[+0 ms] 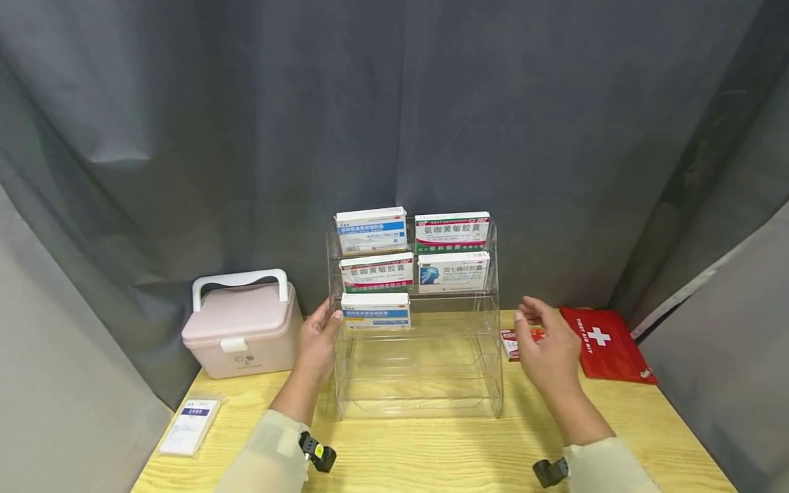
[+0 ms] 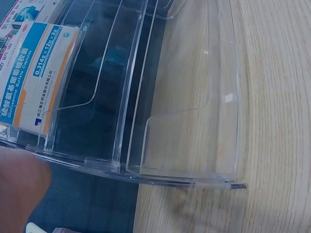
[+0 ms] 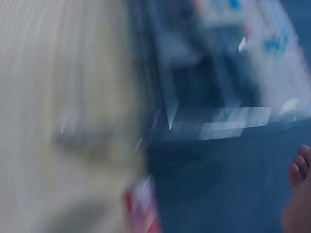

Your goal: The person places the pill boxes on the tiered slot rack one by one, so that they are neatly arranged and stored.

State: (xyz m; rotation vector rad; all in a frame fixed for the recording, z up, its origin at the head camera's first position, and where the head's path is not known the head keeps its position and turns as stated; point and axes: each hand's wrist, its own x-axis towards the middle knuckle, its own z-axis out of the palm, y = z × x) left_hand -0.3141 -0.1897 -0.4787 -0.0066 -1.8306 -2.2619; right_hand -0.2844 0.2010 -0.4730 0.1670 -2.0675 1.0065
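Observation:
A clear acrylic tiered rack [image 1: 419, 409] stands on the table and holds several medicine boxes. Its top tier carries a blue-and-white box [image 1: 372, 233] and a green-and-red one [image 1: 453, 231]. One tier down sit another green-and-red box [image 1: 377, 272] and a white box with a blue head picture [image 1: 454, 272]. Lower left is a glucosamine capsule box [image 1: 376, 312], also large in the left wrist view. My left hand [image 1: 313, 346] grips the rack's left side, thumb in front near that box. To the rack's right, my right hand [image 1: 550, 350] is apart from it, fingers loosely bent, holding nothing.
A red-and-white box [image 1: 510, 344] lies partly hidden behind the right hand. Farther right is a red first aid pouch [image 1: 607, 352]. A pale pink case [image 1: 246, 335] with a white handle stands at left, a white packet [image 1: 191, 428] in front. Dark curtain hangs behind.

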